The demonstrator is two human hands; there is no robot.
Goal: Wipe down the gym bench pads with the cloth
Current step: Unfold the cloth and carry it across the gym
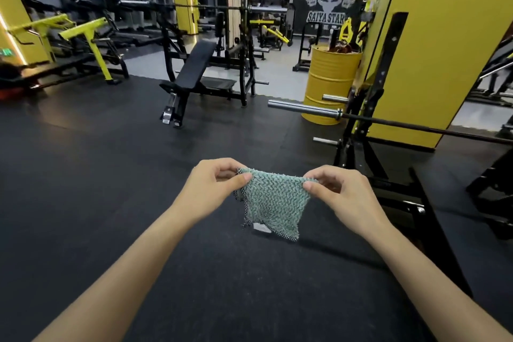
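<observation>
Hands (215, 189) (342, 197) pinching corners, teal nubbly cloth (274, 203) hanging

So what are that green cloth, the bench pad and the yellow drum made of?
The green cloth looks like a looped, nubby knit or microfibre weave, soft and matte, with a black-and-white stitched edge. The incline bench pad seems black vinyl or leather-like upholstery, smooth with a faint sheen. The yellow drum is probably painted steel: ribbed hoops ring its glossy wall.

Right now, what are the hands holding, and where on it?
Both hands hold the green cloth by its top corners: the left hand pinches the upper left corner, the right hand the upper right. The rest hangs free.
</observation>
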